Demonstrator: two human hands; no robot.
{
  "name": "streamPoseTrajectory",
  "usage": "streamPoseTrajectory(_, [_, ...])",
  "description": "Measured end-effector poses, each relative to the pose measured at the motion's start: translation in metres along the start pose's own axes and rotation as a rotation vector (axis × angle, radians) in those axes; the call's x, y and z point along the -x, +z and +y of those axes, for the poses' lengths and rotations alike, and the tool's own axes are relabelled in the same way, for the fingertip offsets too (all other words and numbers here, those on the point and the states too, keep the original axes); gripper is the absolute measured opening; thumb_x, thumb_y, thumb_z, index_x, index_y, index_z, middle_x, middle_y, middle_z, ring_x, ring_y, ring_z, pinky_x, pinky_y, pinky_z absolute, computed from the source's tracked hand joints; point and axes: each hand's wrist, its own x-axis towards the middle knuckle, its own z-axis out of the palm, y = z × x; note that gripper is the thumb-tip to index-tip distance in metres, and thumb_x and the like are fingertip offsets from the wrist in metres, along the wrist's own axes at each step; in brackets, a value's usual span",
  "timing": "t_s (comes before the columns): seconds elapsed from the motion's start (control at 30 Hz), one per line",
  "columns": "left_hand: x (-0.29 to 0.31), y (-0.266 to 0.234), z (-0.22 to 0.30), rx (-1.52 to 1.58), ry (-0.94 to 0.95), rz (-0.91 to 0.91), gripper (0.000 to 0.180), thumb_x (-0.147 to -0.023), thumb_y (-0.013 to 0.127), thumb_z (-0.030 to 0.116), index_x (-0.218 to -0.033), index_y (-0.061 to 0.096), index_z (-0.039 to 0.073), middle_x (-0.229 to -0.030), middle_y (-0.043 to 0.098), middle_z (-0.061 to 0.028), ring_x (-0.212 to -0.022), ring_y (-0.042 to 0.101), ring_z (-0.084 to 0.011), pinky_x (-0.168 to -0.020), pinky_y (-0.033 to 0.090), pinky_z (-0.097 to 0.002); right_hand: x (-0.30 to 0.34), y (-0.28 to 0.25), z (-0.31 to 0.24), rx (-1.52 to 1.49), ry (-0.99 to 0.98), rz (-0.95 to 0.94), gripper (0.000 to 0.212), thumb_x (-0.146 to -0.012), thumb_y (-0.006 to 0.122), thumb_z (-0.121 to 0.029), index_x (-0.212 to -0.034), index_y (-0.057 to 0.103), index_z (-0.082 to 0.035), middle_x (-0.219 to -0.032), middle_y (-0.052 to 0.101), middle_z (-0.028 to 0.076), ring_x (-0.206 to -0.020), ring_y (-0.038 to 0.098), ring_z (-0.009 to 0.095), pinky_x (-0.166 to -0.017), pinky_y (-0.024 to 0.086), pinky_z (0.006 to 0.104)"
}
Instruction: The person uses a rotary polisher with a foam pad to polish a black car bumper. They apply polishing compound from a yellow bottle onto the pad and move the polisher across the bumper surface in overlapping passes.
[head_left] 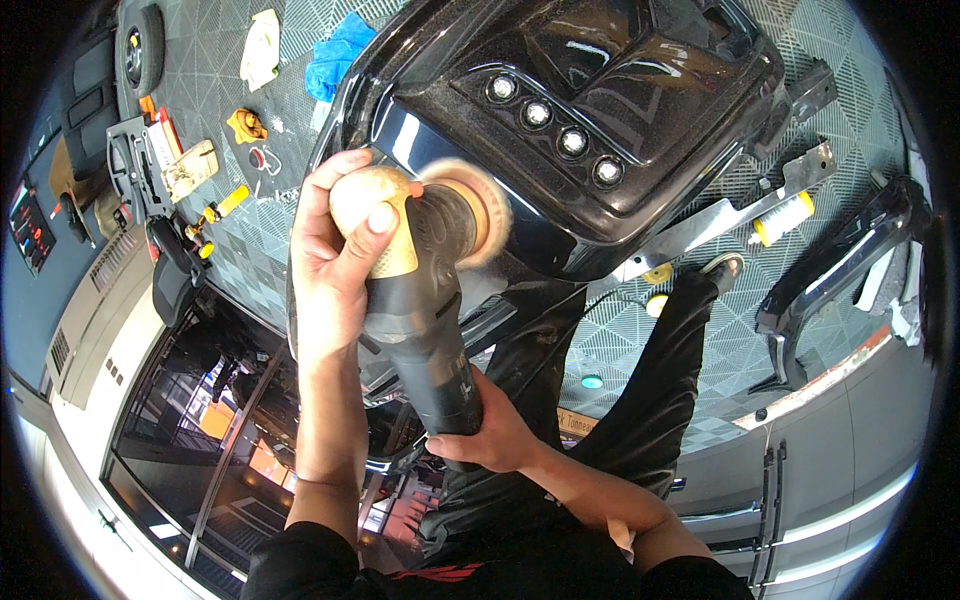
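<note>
Both my hands grip a dark polisher (415, 320) with a yellow-tan head. My left hand (335, 250) is wrapped round that head, thumb on top. My right hand (500, 425) closes round the rear of its body, lower down. The round foam pad (482, 212) at the front is smeared by motion. It overlaps the edge of a large glossy black vehicle panel (640, 95); whether it presses on the surface I cannot tell. Several round clear lamps (537, 113) run in a slanting row along the panel, to the right of the pad.
A blue cloth (338, 55), a pale yellow cloth (261, 50) and an orange cloth (246, 126) lie on the tiled floor at left. At right are a metal bracket (735, 215), a yellow-ended bottle (783, 219) and long black trim (845, 255). My leg (655, 370) stands near the panel.
</note>
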Motion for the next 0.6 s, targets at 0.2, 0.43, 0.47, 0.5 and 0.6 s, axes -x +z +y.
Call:
streamPoseTrajectory(0.2, [0.0002, 0.0038, -0.0004, 0.023, 0.021, -0.01, 0.051, -0.092, 0.076, 0.014, -0.136, 0.051, 0.004, -0.114, 0.072, -0.0147, -0.108, 0.069, -0.0197, -0.096, 0.054, -0.0332, 0.0009, -0.002, 0.0003, -0.022, 0.043, -0.015, 0.077, -0.075, 0.085, -0.028, -0.136, 0.047, 0.001, -0.109, 0.061, 0.008, -0.098, 0.059, 0.018, -0.089, 0.048, 0.0356])
streamPoseTrajectory(0.43, [-0.0013, -0.0008, -0.0014, 0.014, 0.011, 0.018, 0.051, -0.092, 0.076, 0.013, -0.136, 0.051, 0.005, -0.114, 0.071, -0.0151, -0.109, 0.068, -0.0198, -0.097, 0.053, -0.0333, -0.0034, -0.0052, -0.0014, 0.051, 0.024, -0.013, 0.079, -0.075, 0.085, -0.028, -0.137, 0.046, 0.002, -0.11, 0.061, 0.008, -0.099, 0.059, 0.018, -0.091, 0.049, 0.0356])
streamPoseTrajectory(0.47, [-0.0016, -0.0016, -0.0011, 0.015, 0.006, 0.019, 0.051, -0.092, 0.076, 0.014, -0.136, 0.051, 0.005, -0.114, 0.071, -0.0149, -0.109, 0.068, -0.0197, -0.097, 0.053, -0.0332, -0.0034, -0.0055, -0.0021, 0.051, 0.035, -0.017, 0.079, -0.075, 0.086, -0.028, -0.137, 0.046, 0.002, -0.11, 0.061, 0.009, -0.099, 0.059, 0.019, -0.091, 0.049, 0.0357])
streamPoseTrajectory(0.5, [-0.0017, -0.0016, -0.001, 0.016, 0.001, 0.02, 0.051, -0.092, 0.076, 0.014, -0.136, 0.051, 0.005, -0.115, 0.071, -0.0148, -0.108, 0.068, -0.0197, -0.097, 0.053, -0.0332, -0.003, -0.0061, -0.0011, 0.033, 0.035, -0.02, 0.08, -0.075, 0.086, -0.028, -0.137, 0.046, 0.002, -0.111, 0.061, 0.009, -0.1, 0.059, 0.019, -0.093, 0.048, 0.036])
streamPoseTrajectory(0.6, [0.0006, 0.0024, -0.0033, -0.022, 0.01, 0.033, 0.052, -0.093, 0.076, 0.014, -0.137, 0.05, 0.005, -0.114, 0.07, -0.0132, -0.107, 0.067, -0.0192, -0.097, 0.053, -0.0329, 0.0004, -0.0069, 0.0007, -0.009, 0.038, -0.019, 0.081, -0.075, 0.086, -0.028, -0.139, 0.045, 0.002, -0.114, 0.061, 0.008, -0.103, 0.059, 0.019, -0.096, 0.047, 0.0364])
